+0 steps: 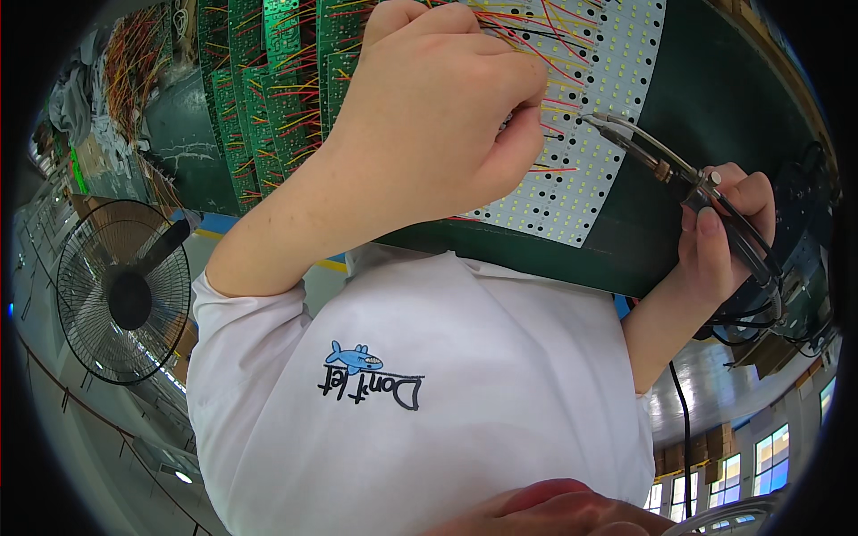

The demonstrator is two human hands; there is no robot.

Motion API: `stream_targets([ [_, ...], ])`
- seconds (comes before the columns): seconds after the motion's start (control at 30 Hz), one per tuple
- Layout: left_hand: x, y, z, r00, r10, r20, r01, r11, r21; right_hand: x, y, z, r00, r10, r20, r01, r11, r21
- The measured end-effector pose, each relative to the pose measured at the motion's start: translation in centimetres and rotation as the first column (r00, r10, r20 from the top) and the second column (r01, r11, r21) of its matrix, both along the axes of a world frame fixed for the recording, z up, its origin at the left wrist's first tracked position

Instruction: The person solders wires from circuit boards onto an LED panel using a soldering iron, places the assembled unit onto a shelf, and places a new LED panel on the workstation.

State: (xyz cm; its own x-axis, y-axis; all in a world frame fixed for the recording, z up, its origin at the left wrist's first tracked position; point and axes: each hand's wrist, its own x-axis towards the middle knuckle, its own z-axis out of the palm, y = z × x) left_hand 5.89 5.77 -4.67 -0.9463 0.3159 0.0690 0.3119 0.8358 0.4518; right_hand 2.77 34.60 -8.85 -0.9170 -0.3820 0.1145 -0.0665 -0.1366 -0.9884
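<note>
My right hand (pixel 728 219) grips a soldering iron (pixel 663 168) with a thin metal feed tube along its upper side. The iron's tip is at the white LED board (pixel 563 219), close to ends of the red, black and yellow wires. Over the board's left part, my left hand (pixel 447 112) is closed, thumb and fingers pressed together. What they pinch is mostly hidden; a small dark bit shows by the thumb. Left of that hand, green circuit boards (pixel 250 98) stand in overlapping rows, with short coloured wires (pixel 308 89) sticking out.
Under the boards lies a dark green work surface (pixel 715 98). More loose wires (pixel 134 71) are bunched at the far left. A black fan (pixel 130 299) stands to the left. Dark equipment with cables (pixel 791 232) sits beyond my right hand.
</note>
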Motion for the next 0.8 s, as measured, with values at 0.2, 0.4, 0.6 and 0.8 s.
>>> stream_targets([
  [0.2,-0.25,-0.63,-0.4,0.998,-0.024,-0.055,0.029,0.995,0.095,0.14,-0.22,0.2,0.998,-0.061,-0.011,0.062,0.996,0.058],
  [0.4,-0.08,-0.52,-0.23,0.999,0.0,-0.033,0.004,0.992,0.124,0.1,-0.21,0.34,0.999,-0.055,0.002,0.054,0.996,0.069],
  [0.6,-0.31,-0.52,0.13,0.999,-0.031,0.036,0.029,0.998,0.063,0.06,-0.25,0.34,0.998,-0.063,-0.007,0.064,0.995,0.08],
  [0.8,-0.08,0.14,-0.34,1.0,0.012,-0.028,-0.012,1.0,0.003,-0.04,0.07,0.1,1.0,-0.028,0.002,0.028,0.998,0.049],
])
